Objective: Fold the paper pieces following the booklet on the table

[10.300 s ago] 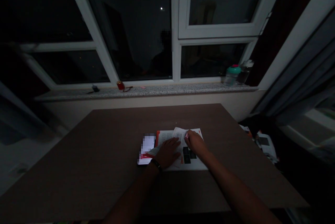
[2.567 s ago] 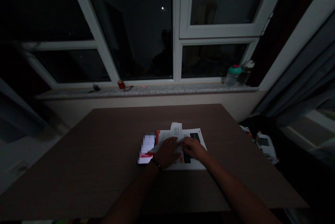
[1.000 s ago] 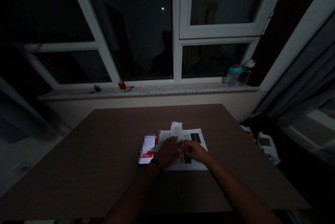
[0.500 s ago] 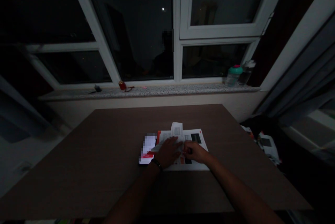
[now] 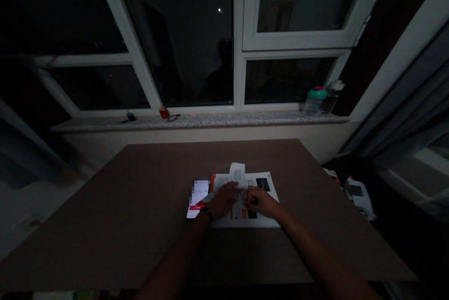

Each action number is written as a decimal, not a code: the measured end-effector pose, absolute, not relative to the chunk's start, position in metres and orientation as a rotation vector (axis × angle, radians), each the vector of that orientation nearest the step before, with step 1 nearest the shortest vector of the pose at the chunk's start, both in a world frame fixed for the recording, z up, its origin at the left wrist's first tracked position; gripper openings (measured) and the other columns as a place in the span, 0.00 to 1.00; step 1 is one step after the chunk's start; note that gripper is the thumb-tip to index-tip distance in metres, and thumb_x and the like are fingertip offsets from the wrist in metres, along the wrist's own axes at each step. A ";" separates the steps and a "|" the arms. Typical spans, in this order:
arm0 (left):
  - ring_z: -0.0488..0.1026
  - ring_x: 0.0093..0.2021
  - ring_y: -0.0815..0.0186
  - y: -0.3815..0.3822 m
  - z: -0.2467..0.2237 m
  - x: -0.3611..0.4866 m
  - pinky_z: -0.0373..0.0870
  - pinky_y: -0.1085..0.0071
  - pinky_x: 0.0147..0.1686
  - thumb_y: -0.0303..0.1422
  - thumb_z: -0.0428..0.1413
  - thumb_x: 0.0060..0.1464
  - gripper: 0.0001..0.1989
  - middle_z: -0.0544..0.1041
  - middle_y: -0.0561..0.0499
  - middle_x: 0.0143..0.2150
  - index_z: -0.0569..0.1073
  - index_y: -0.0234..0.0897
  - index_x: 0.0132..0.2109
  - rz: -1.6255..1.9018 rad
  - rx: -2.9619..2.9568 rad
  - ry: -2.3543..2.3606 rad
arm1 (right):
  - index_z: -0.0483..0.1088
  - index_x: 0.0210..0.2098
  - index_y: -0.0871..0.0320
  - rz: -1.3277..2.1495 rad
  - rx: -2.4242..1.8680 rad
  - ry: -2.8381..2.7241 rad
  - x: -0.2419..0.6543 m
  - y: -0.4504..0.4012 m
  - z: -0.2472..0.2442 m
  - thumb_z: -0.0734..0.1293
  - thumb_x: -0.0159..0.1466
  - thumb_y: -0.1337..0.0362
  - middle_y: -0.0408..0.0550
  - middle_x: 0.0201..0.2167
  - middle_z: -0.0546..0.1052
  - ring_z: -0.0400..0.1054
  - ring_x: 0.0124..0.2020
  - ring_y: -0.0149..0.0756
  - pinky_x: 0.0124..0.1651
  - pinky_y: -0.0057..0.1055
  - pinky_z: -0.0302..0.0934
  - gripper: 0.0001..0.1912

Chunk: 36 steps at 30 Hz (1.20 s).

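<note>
A printed booklet or sheet (image 5: 270, 222) with orange and dark picture blocks lies flat on the brown table (image 5: 157, 164). On top of it is a narrow white slip of paper (image 5: 237, 170), its far end sticking out past the booklet's back edge. My left hand (image 5: 223, 199) is spread flat over the slip and the booklet's left part, fingers apart. Close to its right, my right hand (image 5: 260, 201) is closed, fingertips at the slip's right side. Something small and reddish shows at those fingertips, too dark to name. A lit phone (image 5: 199, 192) lies left of the booklet, partly behind my left wrist.
Behind the table runs a speckled windowsill (image 5: 210, 120). It holds a small red jar (image 5: 163, 113), a small dark bottle (image 5: 130, 116), a teal-lidded cup (image 5: 315, 101) and a clear bottle (image 5: 332, 96). Papers (image 5: 361, 197) lie beyond the table's right edge. The room is dim.
My left hand has slid slightly left and toward me, uncovering more of the slip and booklet beside my right hand. My right hand stays closed in nearly the same place.
</note>
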<state>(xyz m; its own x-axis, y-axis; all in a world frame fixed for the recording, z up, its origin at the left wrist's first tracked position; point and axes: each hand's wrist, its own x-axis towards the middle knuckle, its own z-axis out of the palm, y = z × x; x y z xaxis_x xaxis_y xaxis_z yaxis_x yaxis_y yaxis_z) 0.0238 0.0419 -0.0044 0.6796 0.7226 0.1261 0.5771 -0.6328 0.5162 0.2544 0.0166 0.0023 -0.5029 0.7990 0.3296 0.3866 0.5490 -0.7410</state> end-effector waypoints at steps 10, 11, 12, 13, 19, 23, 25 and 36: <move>0.48 0.69 0.61 0.051 -0.003 0.015 0.48 0.57 0.67 0.19 0.50 0.51 0.32 0.53 0.52 0.70 0.65 0.45 0.62 0.404 2.341 0.903 | 0.66 0.28 0.57 0.812 -0.961 -2.111 0.256 0.013 0.007 0.68 0.54 0.74 0.40 0.28 0.67 0.63 0.30 0.31 0.33 0.25 0.56 0.07; 0.48 0.69 0.61 0.051 -0.001 0.015 0.48 0.57 0.67 0.18 0.49 0.50 0.33 0.53 0.53 0.70 0.65 0.45 0.62 0.400 2.342 0.894 | 0.66 0.28 0.57 0.809 -0.964 -2.113 0.256 0.013 0.008 0.68 0.54 0.74 0.40 0.27 0.67 0.63 0.30 0.31 0.33 0.26 0.56 0.08; 0.48 0.69 0.61 0.051 0.000 0.014 0.48 0.57 0.67 0.17 0.48 0.49 0.34 0.53 0.53 0.70 0.65 0.45 0.62 0.399 2.344 0.888 | 0.66 0.28 0.57 0.806 -0.974 -2.108 0.256 0.013 0.008 0.68 0.55 0.74 0.40 0.27 0.67 0.62 0.30 0.31 0.33 0.26 0.55 0.08; 0.48 0.69 0.62 0.051 0.001 0.014 0.48 0.57 0.67 0.17 0.47 0.48 0.34 0.53 0.53 0.70 0.65 0.46 0.62 0.399 2.347 0.887 | 0.65 0.28 0.57 0.804 -0.990 -2.098 0.256 0.013 0.008 0.68 0.55 0.74 0.40 0.27 0.67 0.62 0.30 0.31 0.33 0.26 0.55 0.08; 0.52 0.68 0.61 0.041 0.003 0.021 0.52 0.57 0.66 0.19 0.49 0.51 0.28 0.57 0.51 0.68 0.69 0.44 0.58 0.466 2.401 0.979 | 0.64 0.28 0.57 0.727 -1.132 -1.924 0.254 0.017 0.004 0.66 0.59 0.71 0.43 0.31 0.70 0.63 0.31 0.32 0.35 0.27 0.57 0.07; 0.54 0.67 0.58 0.031 0.003 0.029 0.49 0.55 0.66 0.29 0.56 0.57 0.19 0.60 0.48 0.67 0.70 0.43 0.56 0.540 2.456 1.073 | 0.63 0.27 0.57 0.659 -1.168 -1.909 0.252 0.019 0.003 0.66 0.59 0.71 0.43 0.30 0.69 0.63 0.32 0.33 0.36 0.28 0.57 0.07; 0.54 0.67 0.58 0.029 0.004 0.031 0.49 0.54 0.66 0.32 0.56 0.58 0.18 0.61 0.48 0.66 0.70 0.43 0.55 0.535 2.473 1.076 | 0.63 0.28 0.57 0.666 -1.142 -1.945 0.251 0.018 0.005 0.66 0.58 0.73 0.43 0.30 0.69 0.63 0.31 0.33 0.35 0.28 0.57 0.07; 0.54 0.67 0.58 0.032 0.002 0.029 0.51 0.56 0.65 0.35 0.57 0.58 0.18 0.60 0.48 0.67 0.69 0.43 0.56 0.502 2.496 1.089 | 0.64 0.28 0.57 0.641 -1.146 -2.011 0.248 0.015 0.009 0.65 0.55 0.76 0.42 0.29 0.66 0.63 0.31 0.32 0.35 0.26 0.57 0.08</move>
